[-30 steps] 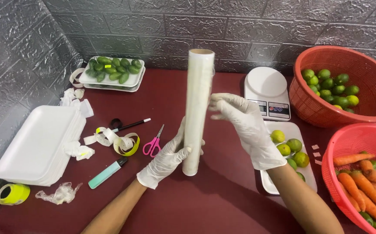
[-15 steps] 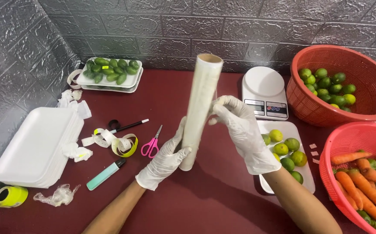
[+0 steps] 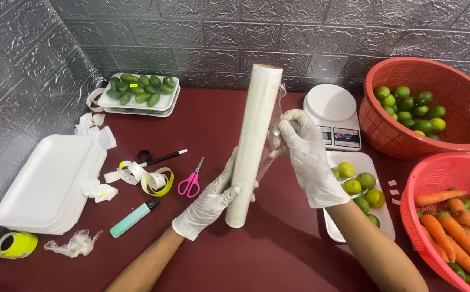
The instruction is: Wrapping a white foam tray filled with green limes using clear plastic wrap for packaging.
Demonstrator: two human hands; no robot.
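Packaging stock lay along the left of the dark red table point(image 3: 278, 254): we noted a stack of white foam trays point(image 3: 48, 184), a yellow tape roll point(image 3: 15, 244) at the near corner, and coiled strips of white and yellow label tape point(image 3: 143, 177). Two stacked foam trays of small green fruits point(image 3: 140, 92) stood by the grey brick wall. One white digital scale point(image 3: 333, 115), one pair of pink-handled scissors point(image 3: 191, 181), one black pen point(image 3: 162, 158) and one teal lighter point(image 3: 133, 217) were counted. We recorded two red baskets: the far basket of limes point(image 3: 429, 105) and the near basket of carrots point(image 3: 451, 216); a foam tray point(image 3: 378, 219) between them held six limes.

At centre we observed one roll of cling film point(image 3: 252, 143), long, pale and nearly upright (tilted slightly right at the top), its lower end close to the table. The left hand point(image 3: 210, 200), gloved in white, was closed around the roll's lower part. The right hand point(image 3: 308, 157), likewise gloved, pinched the loose clear film edge just beside the roll's upper half.
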